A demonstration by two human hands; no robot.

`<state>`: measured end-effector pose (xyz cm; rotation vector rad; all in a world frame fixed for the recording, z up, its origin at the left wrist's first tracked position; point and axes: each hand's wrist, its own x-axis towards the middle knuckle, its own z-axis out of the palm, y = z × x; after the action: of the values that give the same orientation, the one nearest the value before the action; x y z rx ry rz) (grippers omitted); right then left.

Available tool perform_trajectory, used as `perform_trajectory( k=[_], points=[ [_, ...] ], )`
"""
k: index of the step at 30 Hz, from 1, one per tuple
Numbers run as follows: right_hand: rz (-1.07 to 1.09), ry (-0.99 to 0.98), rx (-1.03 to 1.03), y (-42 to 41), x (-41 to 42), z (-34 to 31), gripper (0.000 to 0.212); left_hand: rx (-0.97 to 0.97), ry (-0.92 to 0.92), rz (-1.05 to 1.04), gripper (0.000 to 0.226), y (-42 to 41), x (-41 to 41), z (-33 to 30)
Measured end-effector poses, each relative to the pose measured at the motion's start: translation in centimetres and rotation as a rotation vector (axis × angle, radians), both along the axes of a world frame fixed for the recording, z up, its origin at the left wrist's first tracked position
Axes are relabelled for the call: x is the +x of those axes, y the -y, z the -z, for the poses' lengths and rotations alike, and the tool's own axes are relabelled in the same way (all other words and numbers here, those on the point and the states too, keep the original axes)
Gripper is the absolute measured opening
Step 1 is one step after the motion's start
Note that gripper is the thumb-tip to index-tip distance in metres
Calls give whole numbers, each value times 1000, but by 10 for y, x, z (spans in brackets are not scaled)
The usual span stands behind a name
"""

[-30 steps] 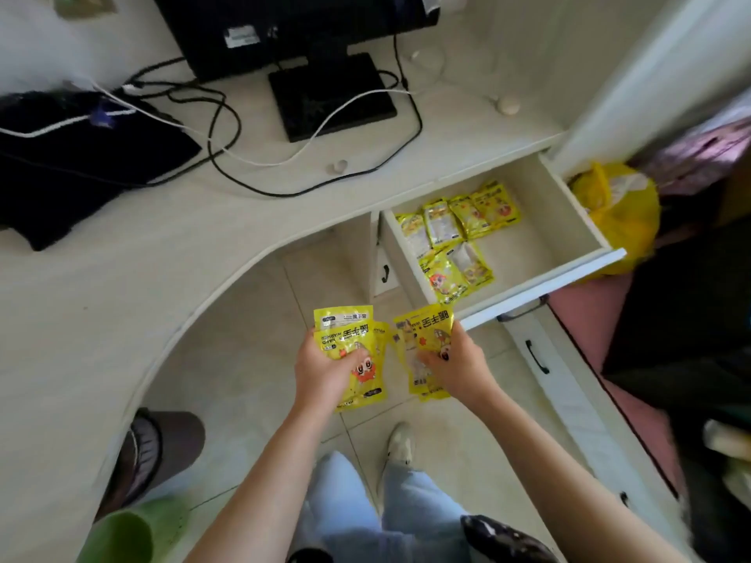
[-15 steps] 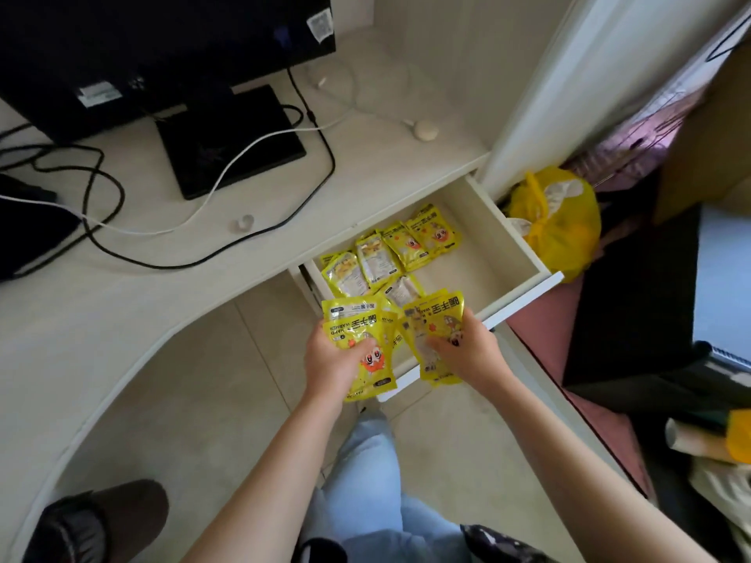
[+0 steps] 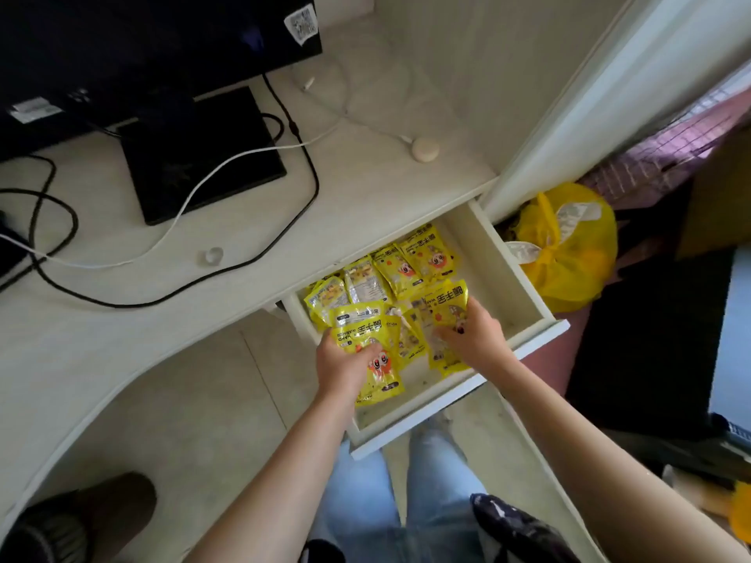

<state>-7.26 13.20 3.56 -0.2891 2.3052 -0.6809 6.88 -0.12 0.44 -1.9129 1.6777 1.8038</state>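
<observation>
Fingers (image 3: 367, 353) of the left hand (image 3: 345, 367) curl round a stack of yellow packets (image 3: 367, 327), thumb across the printed front, while the right hand (image 3: 477, 339) pinches a second bunch (image 3: 441, 304) of the same packets between thumb and curled fingers. Both handfuls sit low over the front half of the open drawer (image 3: 524, 278), just beside each other, and whether they touch the drawer floor cannot be told. More loose packets (image 3: 406, 266) lie in a row at the back of the drawer under the edge of the table (image 3: 365, 188), which carries a monitor stand (image 3: 199, 156) and cables (image 3: 313, 184); a tied yellow bag (image 3: 569, 258) sits on the floor to the drawer's right.
</observation>
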Motion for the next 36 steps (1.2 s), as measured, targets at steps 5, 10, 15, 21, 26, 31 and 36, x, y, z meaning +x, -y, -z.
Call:
perform_trajectory(
  k=[5, 10, 15, 21, 26, 31, 36],
  points=[
    [-99, 53, 50, -5, -47, 18, 44, -21, 23, -105, 87, -23, -28, 13],
    [-203, 117, 78, -11, -93, 30, 43, 3, 67, -329, 50, -56, -60, 21],
    [-227, 166, 83, -14, -123, 55, 43, 85, 118, -426, 96, -79, -98, 32],
    [-134, 230, 126, -11, -140, 87, 40, 91, 128, -404, 93, -82, -135, 61],
    [-22, 252, 132, -6, -148, 119, 41, 49, 149, -378, 91, -80, -158, 86],
    [-18, 322, 140, 2, -151, 142, 32, -2, 214, -295, 82, -77, -169, 108],
    [-32, 345, 158, 8, -150, 158, 43, -43, 249, -242, 65, -74, -173, 117]
  ],
)
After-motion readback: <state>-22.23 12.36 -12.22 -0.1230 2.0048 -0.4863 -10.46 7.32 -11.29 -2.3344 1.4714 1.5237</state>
